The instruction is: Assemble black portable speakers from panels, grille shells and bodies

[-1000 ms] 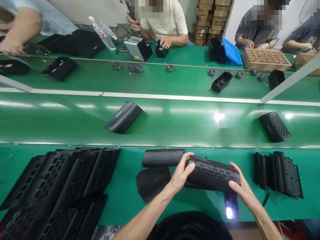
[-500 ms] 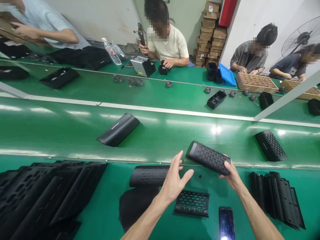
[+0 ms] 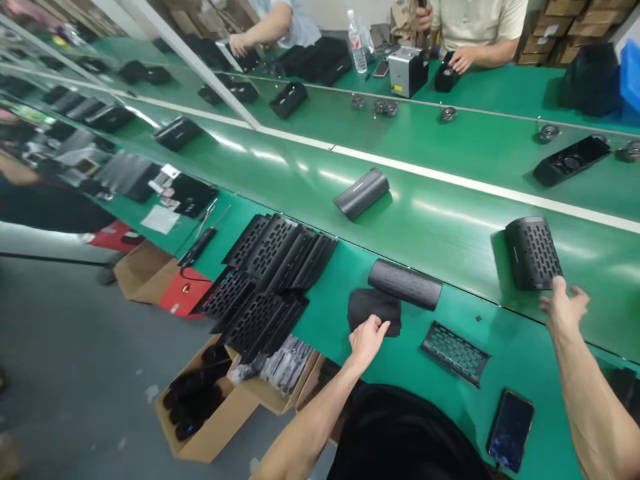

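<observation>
Green belt (image 3: pixel 450 220) carries two speakers; we have let go of the nearer speaker (image 3: pixel 533 253). Our right hand (image 3: pixel 564 308) spreads empty beside it, while our left hand (image 3: pixel 367 339), loosely curled, now touches the cloth (image 3: pixel 373 308).

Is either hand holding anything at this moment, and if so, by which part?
Nothing is held. The right hand is open just beside the perforated speaker shell on the belt; the left hand rests at the black cloth.

A stack of perforated black panels (image 3: pixel 273 280) was spread on the green bench (image 3: pixel 520 353), with a phone (image 3: pixel 510 430) near its front edge. Cardboard boxes (image 3: pixel 210 407) were set on the floor below. A water bottle (image 3: pixel 356 41) was stood across the belt, beside a seated person (image 3: pixel 477 30).
</observation>
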Motion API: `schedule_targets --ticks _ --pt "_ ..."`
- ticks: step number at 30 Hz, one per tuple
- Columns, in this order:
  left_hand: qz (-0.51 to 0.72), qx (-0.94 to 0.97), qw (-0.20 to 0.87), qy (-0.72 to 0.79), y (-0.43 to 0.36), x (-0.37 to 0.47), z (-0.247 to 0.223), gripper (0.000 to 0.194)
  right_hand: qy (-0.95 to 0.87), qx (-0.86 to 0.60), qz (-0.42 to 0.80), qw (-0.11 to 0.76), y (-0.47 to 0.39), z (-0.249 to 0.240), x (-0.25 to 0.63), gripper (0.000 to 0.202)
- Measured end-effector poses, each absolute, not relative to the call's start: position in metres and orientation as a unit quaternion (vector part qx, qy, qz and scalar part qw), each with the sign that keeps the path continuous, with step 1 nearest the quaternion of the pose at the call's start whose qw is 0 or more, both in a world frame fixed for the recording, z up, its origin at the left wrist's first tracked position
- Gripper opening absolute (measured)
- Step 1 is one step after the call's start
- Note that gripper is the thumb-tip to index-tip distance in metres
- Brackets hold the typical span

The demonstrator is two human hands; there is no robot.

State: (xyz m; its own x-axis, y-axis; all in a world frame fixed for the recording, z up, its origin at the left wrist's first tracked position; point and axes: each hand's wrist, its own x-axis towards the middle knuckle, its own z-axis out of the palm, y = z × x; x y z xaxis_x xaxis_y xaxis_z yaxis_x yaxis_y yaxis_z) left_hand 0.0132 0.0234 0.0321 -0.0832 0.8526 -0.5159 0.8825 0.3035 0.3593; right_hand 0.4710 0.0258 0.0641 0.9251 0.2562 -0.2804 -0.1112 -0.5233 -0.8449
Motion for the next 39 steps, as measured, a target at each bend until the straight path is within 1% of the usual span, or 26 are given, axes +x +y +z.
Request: schedule_targets --ticks 2,4,6,9,10,11,14,15,16,17,18,21,22,23,27,31,39 --pt "-0.031 0.607 0.333 0.721 0.022 0.017 0.028 0.019 -0.046 -0.853 0.158 0.495 0.008 0.075 0.454 0.052" --pt "-0.029 0.624 0.335 0.705 0.021 0.017 0.027 0.019 -0.091 -0.84 0.183 0.502 -0.013 0.083 0.419 0.05" --pt "-0.021 0.64 0.338 0.69 0.019 0.012 0.028 0.019 -0.175 -0.825 0.248 0.477 -0.035 0.084 0.368 0.047" --pt "-0.001 0.666 0.344 0.662 0.013 0.003 0.031 0.019 -0.286 -0.771 0.405 0.399 -0.054 0.072 0.279 0.043" --pt "0.007 0.675 0.346 0.651 0.01 0.001 0.032 0.019 -0.306 -0.746 0.448 0.386 -0.055 0.065 0.251 0.043" --pt "0.017 0.684 0.349 0.64 0.008 -0.001 0.032 0.019 -0.32 -0.728 0.475 0.377 -0.053 0.057 0.227 0.045" --pt "0.048 0.714 0.362 0.598 0.003 -0.003 0.033 0.019 -0.325 -0.708 0.525 0.343 -0.034 0.035 0.182 0.072" --pt "0.059 0.723 0.366 0.582 0.002 -0.003 0.033 0.019 -0.327 -0.697 0.545 0.332 -0.026 0.03 0.176 0.077" --pt "0.069 0.732 0.371 0.567 0.001 -0.003 0.033 0.02 -0.333 -0.683 0.564 0.322 -0.018 0.025 0.173 0.076" --pt "0.078 0.74 0.376 0.553 0.0 -0.003 0.032 0.02 -0.342 -0.669 0.581 0.314 -0.012 0.021 0.172 0.069" --pt "0.086 0.746 0.379 0.541 -0.001 -0.003 0.031 0.021 -0.354 -0.657 0.591 0.307 -0.008 0.019 0.173 0.059" --pt "0.105 0.756 0.389 0.516 -0.002 -0.002 0.027 0.022 -0.387 -0.652 0.581 0.297 -0.005 0.018 0.176 0.019" --pt "0.11 0.755 0.393 0.513 -0.002 -0.002 0.025 0.021 -0.397 -0.657 0.569 0.295 -0.007 0.02 0.176 0.011" --pt "0.114 0.753 0.397 0.512 -0.003 -0.002 0.024 0.02 -0.406 -0.664 0.554 0.295 -0.01 0.023 0.177 0.008" --pt "0.12 0.734 0.413 0.526 -0.003 0.001 0.018 0.015 -0.421 -0.705 0.49 0.293 -0.031 0.037 0.187 0.014" --pt "0.105 0.715 0.426 0.544 -0.001 0.008 0.018 0.018 -0.382 -0.775 0.426 0.268 -0.059 0.045 0.22 0.02" --pt "0.051 0.712 0.449 0.537 0.006 0.058 0.035 0.015 -0.28 -0.887 0.296 0.218 -0.113 0.039 0.301 0.024"
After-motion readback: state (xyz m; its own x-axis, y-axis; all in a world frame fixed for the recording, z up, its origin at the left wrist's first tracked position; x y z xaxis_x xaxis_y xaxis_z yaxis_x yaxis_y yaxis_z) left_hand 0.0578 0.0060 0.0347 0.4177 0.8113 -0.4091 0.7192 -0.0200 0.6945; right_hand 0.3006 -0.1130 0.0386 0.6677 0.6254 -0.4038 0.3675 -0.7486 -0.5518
